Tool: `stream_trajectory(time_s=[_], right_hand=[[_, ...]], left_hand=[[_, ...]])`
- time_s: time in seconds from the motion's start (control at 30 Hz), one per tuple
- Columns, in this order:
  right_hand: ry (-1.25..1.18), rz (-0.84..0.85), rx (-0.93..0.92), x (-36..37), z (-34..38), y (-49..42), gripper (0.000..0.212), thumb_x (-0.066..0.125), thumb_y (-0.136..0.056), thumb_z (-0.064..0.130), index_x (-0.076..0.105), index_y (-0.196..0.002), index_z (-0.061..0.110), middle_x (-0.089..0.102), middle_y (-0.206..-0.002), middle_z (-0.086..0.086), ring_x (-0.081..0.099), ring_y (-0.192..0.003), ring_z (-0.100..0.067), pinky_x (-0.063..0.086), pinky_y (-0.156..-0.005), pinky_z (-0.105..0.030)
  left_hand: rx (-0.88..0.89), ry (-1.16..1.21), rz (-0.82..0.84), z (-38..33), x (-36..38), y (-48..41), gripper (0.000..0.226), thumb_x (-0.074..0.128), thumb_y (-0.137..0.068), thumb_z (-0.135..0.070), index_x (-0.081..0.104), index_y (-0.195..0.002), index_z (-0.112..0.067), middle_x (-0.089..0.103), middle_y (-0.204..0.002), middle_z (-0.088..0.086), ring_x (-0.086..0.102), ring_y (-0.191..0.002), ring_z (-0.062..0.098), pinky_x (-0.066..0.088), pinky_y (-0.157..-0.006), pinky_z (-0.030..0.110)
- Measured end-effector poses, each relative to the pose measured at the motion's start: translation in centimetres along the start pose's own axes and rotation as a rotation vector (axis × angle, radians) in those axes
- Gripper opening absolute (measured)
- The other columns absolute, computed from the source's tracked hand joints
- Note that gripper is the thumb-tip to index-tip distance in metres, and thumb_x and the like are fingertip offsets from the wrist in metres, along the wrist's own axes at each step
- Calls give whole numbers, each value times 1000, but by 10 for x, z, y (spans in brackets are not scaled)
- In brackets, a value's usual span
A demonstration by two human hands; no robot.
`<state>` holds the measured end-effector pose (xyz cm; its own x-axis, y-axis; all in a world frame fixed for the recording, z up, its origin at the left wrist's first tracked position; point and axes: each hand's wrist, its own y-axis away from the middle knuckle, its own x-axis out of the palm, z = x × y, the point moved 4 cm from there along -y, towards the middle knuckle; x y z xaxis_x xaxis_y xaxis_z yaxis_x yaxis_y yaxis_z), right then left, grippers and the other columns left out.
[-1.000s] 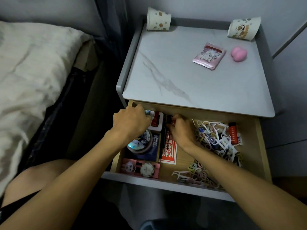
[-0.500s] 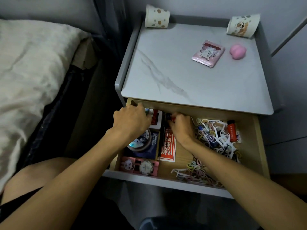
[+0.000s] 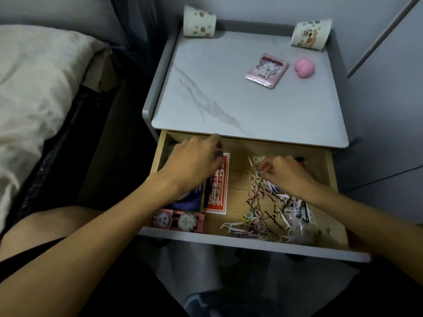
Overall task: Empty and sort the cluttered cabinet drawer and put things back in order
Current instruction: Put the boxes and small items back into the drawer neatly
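Left hand [image 3: 194, 162] back-left in drawer [image 3: 237, 186], right hand [image 3: 286, 173] over hair ties [image 3: 253, 179]

A bare strip of drawer floor [image 3: 238, 186] lies between the left hand [image 3: 194, 161] and the right hand [image 3: 283, 172]. Just past the left hand the cabinet top [image 3: 229, 99] overhangs. Hair ties and floss picks [image 3: 263, 216] crowd under the right hand.

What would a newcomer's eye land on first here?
The left hand and right hand are in the open drawer, the right over a tangle of hair ties, floss picks and pins filling its right half. On the cabinet top lie a pink packet and pink blob, toward the back right.
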<state>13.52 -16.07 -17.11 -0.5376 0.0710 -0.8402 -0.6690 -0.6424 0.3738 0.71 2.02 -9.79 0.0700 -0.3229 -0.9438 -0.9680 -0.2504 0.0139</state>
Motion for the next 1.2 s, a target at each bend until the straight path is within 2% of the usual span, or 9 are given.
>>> stream_trajectory(time_s=[0.1, 0.23, 0.37, 0.5, 0.63, 0.77, 0.93, 1.07, 1.2], right_hand=[[286, 89, 71, -16, -34, 25, 49, 72, -84, 42, 57, -128, 27, 57, -129, -5, 56, -115, -25, 50, -94, -42], [442, 224, 59, -9, -44, 48, 112, 78, -69, 58, 10, -154, 29, 13, -157, -10, 17, -143, -37, 30, -114, -51], [638, 313, -84, 19, -41, 61, 129, 76, -71, 57, -21, -151, 31, -34, -155, -8, -19, -145, -42, 7, -118, -62], [687, 347, -142, 31, -52, 64, 131, 72, -74, 62, -34, -146, 32, -45, -148, -14, -30, -141, -44, 1, -115, -67], [626, 362, -115, 32, -59, 62, 133, 74, -73, 59, -35, -144, 33, -46, -148, -12, -30, -141, -42, 2, -116, -65], [545, 285, -116, 27, -55, 56, 129, 82, -70, 45, -17, -153, 31, -29, -158, -5, -14, -147, -38, 10, -118, -60], [543, 173, -163, 11, -53, 44, 109, 80, -76, 32, 6, -155, 26, 0, -161, -7, 17, -146, -33, 25, -116, -52], [538, 96, -164, -2, -50, 44, 88, 72, -84, 37, 20, -153, 21, 18, -156, -8, 24, -141, -31, 30, -115, -47], [508, 133, -109, -5, -47, 51, 103, 75, -76, 53, 14, -154, 23, 16, -156, -8, 20, -142, -31, 29, -116, -49]], left_hand=[[126, 144, 326, -29, 33, 1, 45, 67, -89, -29, 49, -130, -21, 67, -113, 5, 63, -104, 28, 52, -85, 40], [298, -107, 706, -62, 88, 17, 93, 79, -80, -37, 22, -152, -25, 36, -151, 8, 56, -114, 29, 50, -93, 40], [449, -284, 696, -74, 114, 16, 108, 83, -74, -32, 13, -155, -21, 24, -150, 14, 54, -108, 30, 46, -80, 34], [509, -309, 668, -77, 123, 11, 109, 81, -76, -31, 7, -156, -19, 23, -148, 16, 45, -108, 23, 44, -82, 32], [558, -193, 607, -72, 137, 13, 109, 78, -77, -41, 5, -155, -21, 18, -151, 12, 37, -127, 27, 45, -97, 36], [545, -128, 584, -68, 148, 11, 103, 75, -78, -49, 11, -153, -18, 16, -154, 13, 33, -135, 30, 44, -104, 40], [476, -12, 466, -73, 139, 9, 67, 63, -94, -29, 28, -149, -15, 31, -150, 13, 55, -119, 27, 49, -93, 32], [381, 101, 445, -68, 143, 4, 62, 65, -93, -17, 33, -146, -16, 41, -142, 8, 64, -106, 26, 52, -86, 29], [303, 104, 526, -66, 140, 6, 78, 72, -86, -40, 28, -147, -20, 38, -144, 7, 60, -105, 26, 47, -82, 30]])
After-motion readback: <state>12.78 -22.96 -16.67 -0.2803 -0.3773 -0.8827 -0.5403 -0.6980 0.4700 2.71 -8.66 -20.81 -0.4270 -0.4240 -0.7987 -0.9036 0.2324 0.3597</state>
